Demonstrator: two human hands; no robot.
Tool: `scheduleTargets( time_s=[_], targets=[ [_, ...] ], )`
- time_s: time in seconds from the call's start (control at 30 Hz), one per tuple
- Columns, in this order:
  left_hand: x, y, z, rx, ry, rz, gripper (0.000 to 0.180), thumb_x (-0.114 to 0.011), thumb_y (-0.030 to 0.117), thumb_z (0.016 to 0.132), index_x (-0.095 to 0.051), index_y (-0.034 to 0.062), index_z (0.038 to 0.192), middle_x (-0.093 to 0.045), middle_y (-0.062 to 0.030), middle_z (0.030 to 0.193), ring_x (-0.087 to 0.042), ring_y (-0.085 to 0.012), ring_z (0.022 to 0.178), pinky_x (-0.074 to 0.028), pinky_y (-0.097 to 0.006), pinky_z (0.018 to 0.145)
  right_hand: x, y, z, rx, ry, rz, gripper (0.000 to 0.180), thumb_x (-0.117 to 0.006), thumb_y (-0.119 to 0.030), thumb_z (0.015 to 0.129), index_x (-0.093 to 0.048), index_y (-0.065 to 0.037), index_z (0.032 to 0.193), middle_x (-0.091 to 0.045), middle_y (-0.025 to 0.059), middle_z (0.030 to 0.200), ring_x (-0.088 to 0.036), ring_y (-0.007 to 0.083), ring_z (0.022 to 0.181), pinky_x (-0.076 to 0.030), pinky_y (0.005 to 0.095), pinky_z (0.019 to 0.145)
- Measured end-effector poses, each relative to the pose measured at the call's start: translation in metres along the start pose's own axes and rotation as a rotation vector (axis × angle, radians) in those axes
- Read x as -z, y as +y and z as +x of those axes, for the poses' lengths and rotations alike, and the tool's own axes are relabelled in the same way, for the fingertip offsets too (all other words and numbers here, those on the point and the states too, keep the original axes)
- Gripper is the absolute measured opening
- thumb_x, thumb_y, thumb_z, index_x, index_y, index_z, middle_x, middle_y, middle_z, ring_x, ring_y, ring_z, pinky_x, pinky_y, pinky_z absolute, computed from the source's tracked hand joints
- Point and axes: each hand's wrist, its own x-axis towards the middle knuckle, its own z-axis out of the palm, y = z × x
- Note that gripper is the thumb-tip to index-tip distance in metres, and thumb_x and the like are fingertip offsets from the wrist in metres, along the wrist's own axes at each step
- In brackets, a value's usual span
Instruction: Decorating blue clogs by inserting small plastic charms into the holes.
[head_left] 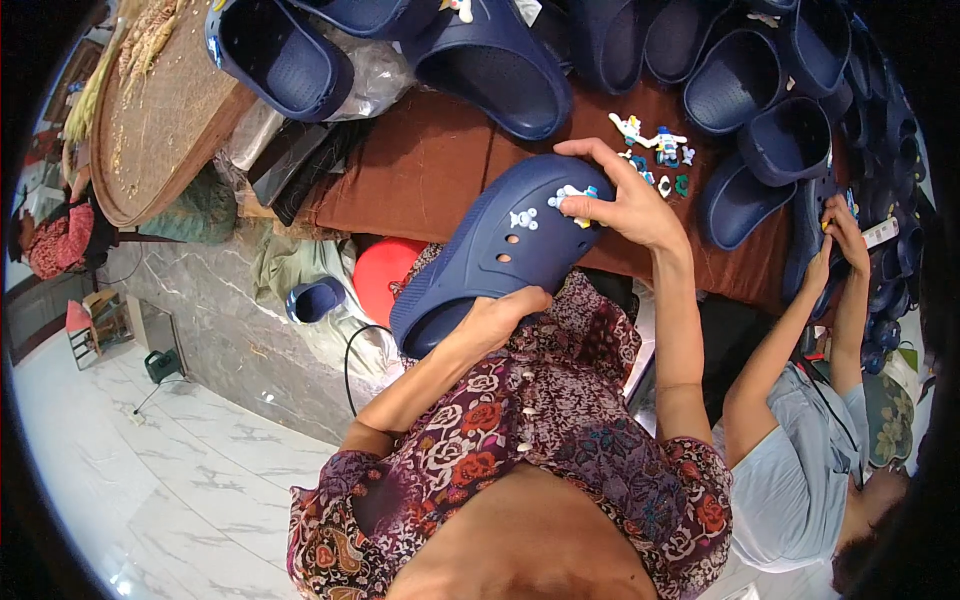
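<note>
A dark blue clog [468, 258] is held up in front of my chest, its toe toward the upper right. My left hand [505, 315] grips it at the foot opening, with most of the fingers out of sight. At the toe, my right hand [632, 200] has its thumb pressed on a white, blue and yellow shoe charm [577, 195], the index finger reaching round the toe edge. A pale bear-shaped charm [523, 218] sits beside it on the upper, and bare holes show lower down. Several loose charms [655, 145] lie beyond my right hand.
Many blue clogs [735, 80] cover the far and right parts of the brown cloth-covered table [430, 140]. A co-worker's hands [845, 235] handle another clog at the right. A round woven tray [170, 110], a red stool [385, 280] and a fallen clog [315, 299] are at the left.
</note>
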Motion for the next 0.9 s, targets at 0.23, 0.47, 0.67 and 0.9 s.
scheduleTargets(
  time_s=[0.23, 0.47, 0.67, 0.9],
  targets=[
    [0.002, -0.008, -0.001, -0.023, 0.029, 0.205, 0.024, -0.064, -0.003, 0.077, -0.06, 0.0014, 0.101, -0.062, -0.0059, 0.094, -0.058, -0.0159, 0.082, -0.047, -0.031, 0.074, 0.002, -0.001, 0.002, -0.017, -0.039, -0.014, 0.059, -0.082, -0.021, 0.08, -0.053, -0.005, 0.129, -0.062, 0.0073, 0.113, -0.058, 0.0161, 0.108, -0.047, 0.0316, 0.095],
    [0.002, -0.005, -0.003, 0.02, 0.043, 0.283, 0.021, -0.064, -0.003, 0.076, -0.061, 0.0003, 0.097, -0.063, -0.0054, 0.091, -0.059, -0.0159, 0.077, -0.047, -0.031, 0.071, 0.0, 0.007, 0.006, 0.056, -0.035, -0.084, 0.059, -0.083, -0.022, 0.08, -0.054, -0.005, 0.129, -0.063, 0.0074, 0.113, -0.06, 0.0152, 0.106, -0.047, 0.031, 0.094],
    [-0.005, 0.016, 0.006, 0.032, 0.024, -0.213, 0.028, -0.062, -0.007, 0.077, -0.061, 0.0014, 0.104, -0.062, -0.0044, 0.098, -0.06, -0.0149, 0.086, -0.049, -0.031, 0.08, -0.014, 0.021, 0.006, 0.04, 0.165, -0.005, 0.049, -0.079, -0.022, 0.085, -0.06, -0.003, 0.126, -0.066, 0.0062, 0.11, -0.063, 0.0129, 0.099, -0.05, 0.0288, 0.088],
    [-0.008, 0.03, 0.019, 0.062, -0.06, -0.426, 0.069, -0.05, -0.002, 0.069, -0.043, -0.0109, 0.137, -0.055, -0.0249, 0.134, -0.056, -0.0393, 0.123, -0.043, -0.048, 0.11, 0.002, 0.03, -0.018, 0.064, 0.373, 0.143, 0.038, -0.074, -0.014, 0.089, -0.063, -0.002, 0.123, -0.063, 0.0064, 0.121, -0.06, 0.0155, 0.109, -0.048, 0.0317, 0.096]
  ],
)
